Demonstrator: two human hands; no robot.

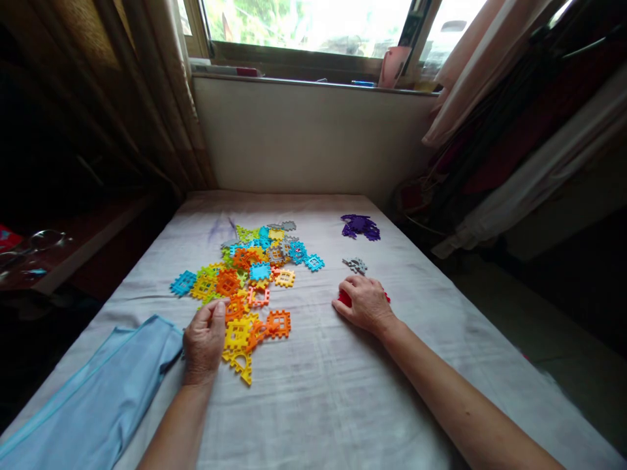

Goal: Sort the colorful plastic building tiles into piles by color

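Observation:
Interlocking plastic building tiles in yellow, orange, blue, green and grey form a loose pile left of the middle of the bed-like surface. My left hand is at the near left edge of that pile, thumb and fingers drawn together beside an orange tile. Whatever may be between those fingers is hidden. To the right, my right hand rests low with its fingers curled over red tiles, mostly covered by the palm. Just beyond it lie a few grey tiles. Farther back is a group of purple tiles.
A white sheet covers the surface. Light blue cloth lies at the left. A wall with a window above closes the far side, a pink cup on its sill. Curtains and hanging clothes flank it.

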